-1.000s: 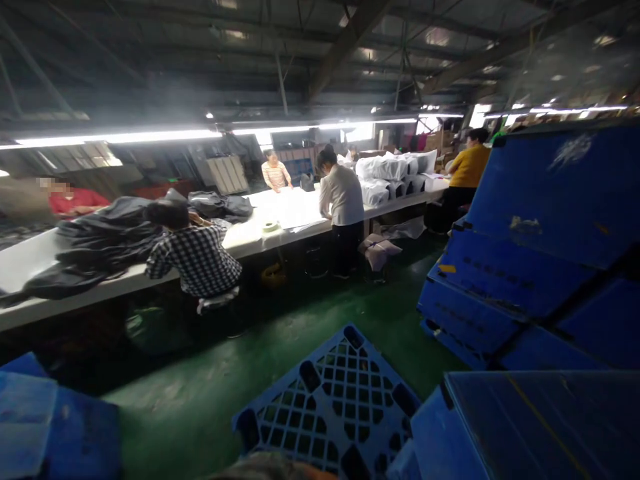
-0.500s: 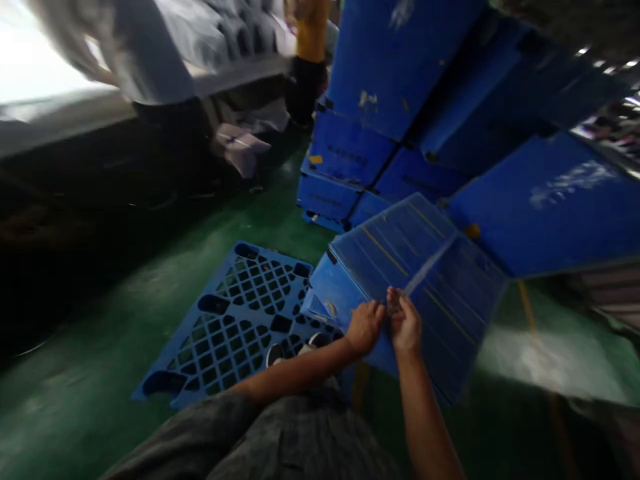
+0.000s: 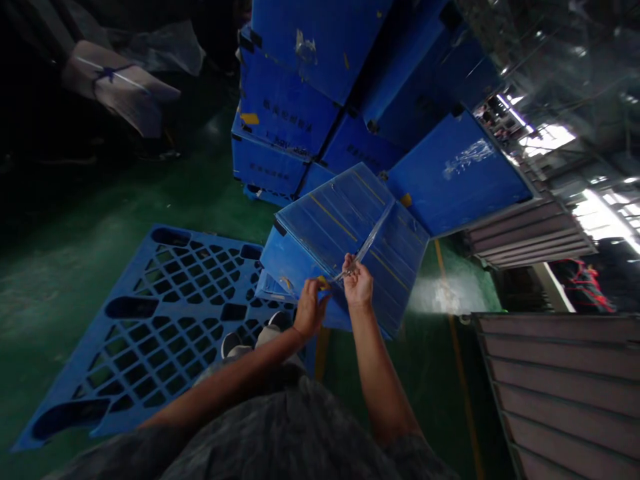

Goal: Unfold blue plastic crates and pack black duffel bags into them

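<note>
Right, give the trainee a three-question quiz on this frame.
1. True or false: the right hand grips a strip of clear tape peeling off the box.
2. The pallet lies on: A) a table B) the green floor C) a box.
3. Fill in: the left hand rests at the box's near ____.

Key: 1 true; 2 B; 3 edge.
</note>
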Available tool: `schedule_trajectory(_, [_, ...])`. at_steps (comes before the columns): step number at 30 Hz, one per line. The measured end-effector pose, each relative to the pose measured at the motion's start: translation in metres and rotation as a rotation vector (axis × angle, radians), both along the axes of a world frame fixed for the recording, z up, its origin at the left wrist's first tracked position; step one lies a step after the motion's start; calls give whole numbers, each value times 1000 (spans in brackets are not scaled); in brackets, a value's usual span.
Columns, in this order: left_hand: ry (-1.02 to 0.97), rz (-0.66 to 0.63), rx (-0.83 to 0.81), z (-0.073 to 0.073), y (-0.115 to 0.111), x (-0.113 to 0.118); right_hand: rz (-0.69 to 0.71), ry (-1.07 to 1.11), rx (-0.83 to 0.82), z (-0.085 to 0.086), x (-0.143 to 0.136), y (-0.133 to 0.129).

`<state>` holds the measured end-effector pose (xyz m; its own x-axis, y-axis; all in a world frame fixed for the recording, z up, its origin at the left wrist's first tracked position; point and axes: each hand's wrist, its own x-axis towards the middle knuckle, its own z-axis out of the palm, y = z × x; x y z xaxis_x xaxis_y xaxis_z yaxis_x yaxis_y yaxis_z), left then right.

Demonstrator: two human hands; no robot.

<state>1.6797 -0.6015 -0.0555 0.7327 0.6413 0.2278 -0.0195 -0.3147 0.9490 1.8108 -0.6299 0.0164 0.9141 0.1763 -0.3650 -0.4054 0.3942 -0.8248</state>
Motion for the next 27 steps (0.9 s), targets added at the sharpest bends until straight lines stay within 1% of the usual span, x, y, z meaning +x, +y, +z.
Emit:
schedule_trajectory(2, [-49, 16, -6, -6, 18, 9, 10, 6, 17, 2, -1, -3])
schedule_trajectory(5, [-80, -24, 33, -4, 29, 24, 63, 27, 63, 4, -3, -9])
schedule_trajectory(10, [-5, 8, 48, 9, 23, 36, 124, 86, 166, 9, -5, -17])
schedule_trajectory(12, [21, 31, 47, 14, 20, 37, 163, 72, 212, 12, -5, -17])
schedule_trajectory(14, [45, 43, 66, 19, 19, 37, 188, 42, 212, 12, -5, -15])
schedule_trajectory(16, [65, 18, 110, 23, 20, 38, 180, 18, 128, 10, -6, -10])
schedule_trajectory(18, [93, -32, 166, 27, 21, 38, 138, -27, 0, 5, -9, -3])
schedule_trajectory(21, [180, -95, 235, 32, 23, 37, 76, -190, -156, -6, -17, 7])
schedule_trajectory(24, [311, -131, 272, 39, 22, 36, 108, -348, -365, -12, -22, 12])
schedule_trajectory(25, [359, -136, 276, 42, 21, 35, 123, -367, -429, -13, -22, 13])
schedule_trajectory(27, [450, -135, 275, 47, 18, 36, 132, -371, -501, -13, -22, 13])
